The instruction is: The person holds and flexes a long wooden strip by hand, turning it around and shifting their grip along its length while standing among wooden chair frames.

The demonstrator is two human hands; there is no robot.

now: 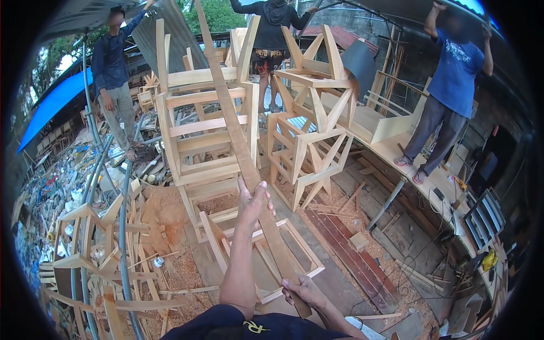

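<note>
A long, narrow wooden plank (235, 127) slants from near my body up past the top edge of the view. My left hand (255, 201) is wrapped round it partway along, arm stretched forward. Closer to my body, my right hand (303, 290) grips the same plank near its lower end. Behind the plank stands a tall stack of unfinished wooden chair frames (207, 141). To its right is a second stack of wooden frames (317, 139) with angled legs. A low wooden frame (294, 235) lies on the ground beyond my right hand.
People stand at the left (113, 73), at the back (272, 34) and on a workbench (391, 153) at the right (453, 79), arms raised toward roofing sheets. Metal pipes (123, 226), wooden frames (85, 238), sawdust (164, 209), reddish boards (351, 255) and loose cables surround me.
</note>
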